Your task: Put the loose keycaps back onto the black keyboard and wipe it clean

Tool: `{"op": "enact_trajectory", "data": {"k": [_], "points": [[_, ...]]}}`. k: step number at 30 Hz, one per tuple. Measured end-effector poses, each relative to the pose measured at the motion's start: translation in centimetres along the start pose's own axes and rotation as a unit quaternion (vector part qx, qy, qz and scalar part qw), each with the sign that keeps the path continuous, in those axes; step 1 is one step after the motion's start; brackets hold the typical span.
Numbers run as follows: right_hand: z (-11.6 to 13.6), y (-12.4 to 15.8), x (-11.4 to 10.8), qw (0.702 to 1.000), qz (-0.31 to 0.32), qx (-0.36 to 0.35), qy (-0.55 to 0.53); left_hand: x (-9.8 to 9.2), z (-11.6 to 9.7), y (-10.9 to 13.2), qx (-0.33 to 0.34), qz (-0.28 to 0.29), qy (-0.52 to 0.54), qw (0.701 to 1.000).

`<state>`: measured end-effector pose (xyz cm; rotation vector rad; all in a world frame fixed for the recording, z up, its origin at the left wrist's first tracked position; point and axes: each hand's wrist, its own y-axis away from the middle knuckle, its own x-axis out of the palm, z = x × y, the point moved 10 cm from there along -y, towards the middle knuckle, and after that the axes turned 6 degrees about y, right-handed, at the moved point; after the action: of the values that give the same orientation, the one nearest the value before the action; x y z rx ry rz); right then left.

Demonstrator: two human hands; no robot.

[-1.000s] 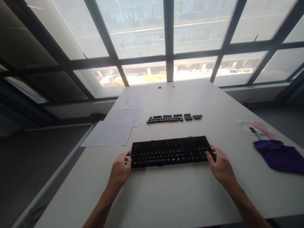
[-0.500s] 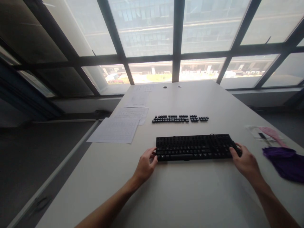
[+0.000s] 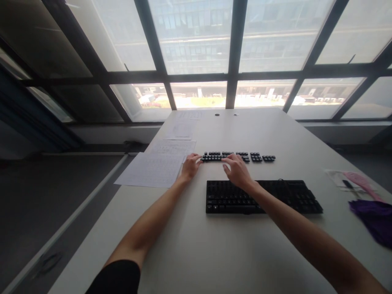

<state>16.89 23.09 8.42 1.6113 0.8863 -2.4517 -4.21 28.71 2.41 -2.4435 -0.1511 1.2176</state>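
Several loose black keycaps (image 3: 211, 158) lie in neat rows on the white table, grouped in blocks. My left hand (image 3: 190, 166) is at the left end of these rows, its fingertips against or right beside the outermost caps, thumb and fingers apart. At the front edge of the rows, my right hand (image 3: 237, 169) reaches in with the index finger stretched toward the caps and the thumb apart, covering a few of them. Whether either hand presses on a cap is too small to tell. Below my right forearm lies a black keyboard (image 3: 232, 200), flat and partly hidden by that arm.
Printed paper sheets (image 3: 150, 169) lie along the table's left side. To the right are a purple cloth (image 3: 372, 220), a pink item (image 3: 363, 183) and a dark slim tool (image 3: 349, 184) on a pale sheet. Windows stand beyond the far edge.
Both hands have let go of the keyboard's ends and moved forward to the keycap rows. My right hand has also crossed leftward over the keyboard. The view has shifted slightly.
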Motion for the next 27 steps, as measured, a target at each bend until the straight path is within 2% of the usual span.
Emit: {"op": "enact_trajectory", "data": {"k": [4,6,9,15,21,24,27], "points": [[2.9,-4.4,6.6,0.992,0.092,-0.043,0.073,1.2,0.5,-0.2,0.008,0.001,-0.004,1.0],[3.2,-5.5,8.5,0.988,0.108,-0.06,0.098,1.5,0.7,-0.1,0.013,0.004,-0.002,1.0],[3.1,-6.5,10.1,0.984,0.111,-0.078,0.119,1.7,1.0,0.0,0.02,0.005,0.007,1.0],[3.2,-7.2,11.5,0.979,0.113,-0.114,0.125,1.6,1.3,0.2,0.019,0.002,0.037,0.999],[3.9,-7.4,12.1,0.984,0.114,-0.122,0.069,0.7,1.2,1.0,-0.009,0.008,0.058,0.998],[4.1,-7.2,11.3,0.986,0.106,-0.115,0.054,-0.5,0.2,2.6,-0.026,0.008,0.072,0.997],[3.6,-5.8,8.8,0.994,0.069,-0.08,0.005,-1.5,-1.4,5.7,-0.06,0.012,0.149,0.987]]}}
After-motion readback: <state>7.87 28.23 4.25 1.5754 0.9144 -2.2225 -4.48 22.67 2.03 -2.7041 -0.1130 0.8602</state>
